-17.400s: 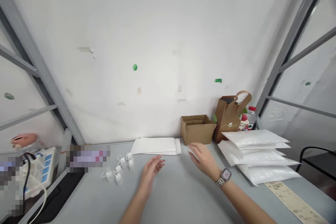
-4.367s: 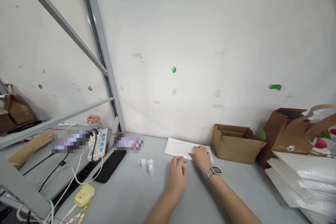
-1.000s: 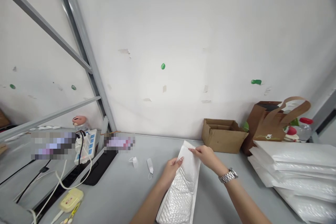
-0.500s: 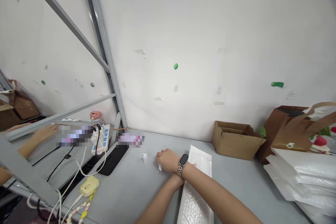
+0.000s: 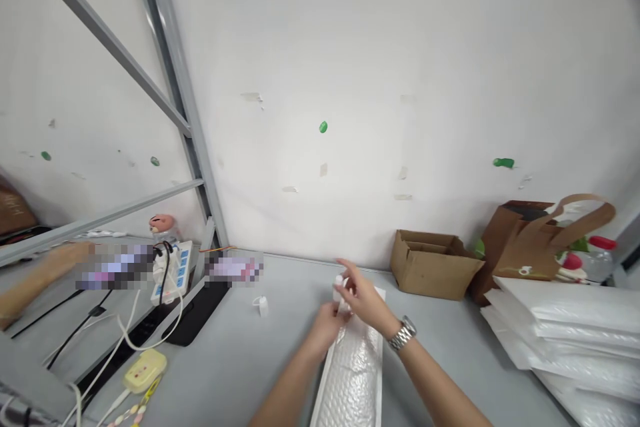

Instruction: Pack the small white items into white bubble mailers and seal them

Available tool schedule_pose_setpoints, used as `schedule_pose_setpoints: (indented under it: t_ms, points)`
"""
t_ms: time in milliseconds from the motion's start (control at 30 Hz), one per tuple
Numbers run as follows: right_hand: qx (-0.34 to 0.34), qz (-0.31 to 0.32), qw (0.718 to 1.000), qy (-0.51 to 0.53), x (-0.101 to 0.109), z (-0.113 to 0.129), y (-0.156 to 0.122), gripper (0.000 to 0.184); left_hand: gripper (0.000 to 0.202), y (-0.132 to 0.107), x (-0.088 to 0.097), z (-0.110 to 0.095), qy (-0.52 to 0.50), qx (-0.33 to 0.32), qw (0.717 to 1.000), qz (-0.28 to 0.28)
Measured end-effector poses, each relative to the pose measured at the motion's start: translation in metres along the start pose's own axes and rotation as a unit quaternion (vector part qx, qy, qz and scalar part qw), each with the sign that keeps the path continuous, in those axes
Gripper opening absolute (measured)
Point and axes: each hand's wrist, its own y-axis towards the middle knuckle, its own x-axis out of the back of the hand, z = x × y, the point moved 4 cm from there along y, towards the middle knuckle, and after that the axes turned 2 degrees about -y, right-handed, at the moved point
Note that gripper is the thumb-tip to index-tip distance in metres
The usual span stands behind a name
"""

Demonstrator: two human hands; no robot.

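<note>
Centrally, in the lower middle of the frame, a small white plastic piece [image 5: 339, 283] is pinched in the fingertips of the right hand [image 5: 364, 300], above the far end of a white bubble mailer [image 5: 353, 373] lying flat on the grey tabletop [image 5: 240, 367]. The left hand [image 5: 326, 323] grasps the mailer's far edge just below the piece. A second small white piece [image 5: 262, 305] stands on the tabletop left of the hands, apart from them. A cardboard box [image 5: 433, 270] and a brown paper bag [image 5: 535, 243] stand against the wall at right. Stacked white mailers [image 5: 575, 333] occupy the right edge. A power strip [image 5: 170, 270] lies at left.
</note>
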Motion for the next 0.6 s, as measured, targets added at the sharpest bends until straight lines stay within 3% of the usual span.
schedule_pose_setpoints:
  t_ms: [100, 200, 433, 600]
  points:
    - [-0.063, -0.137, 0.987, 0.056, 0.039, -0.03, -0.021, 0.036, 0.038, -0.004, -0.003, -0.006, -0.018, 0.004, 0.999, 0.047]
    - [-0.105, -0.198, 0.973, 0.048, 0.058, -0.049, -0.04, 0.035, 0.049, -0.011, -0.01, -0.01, -0.043, 0.004, 0.996, 0.075]
    - [-0.149, -0.093, 0.983, 0.057, 0.047, -0.059, -0.047, 0.038, 0.053, -0.019, -0.019, -0.017, -0.061, 0.002, 0.993, 0.102]
    - [-0.148, -0.069, 0.987, 0.008, 0.034, -0.058, -0.046, 0.046, 0.054, -0.017, -0.019, -0.015, -0.059, -0.01, 0.995, 0.084]
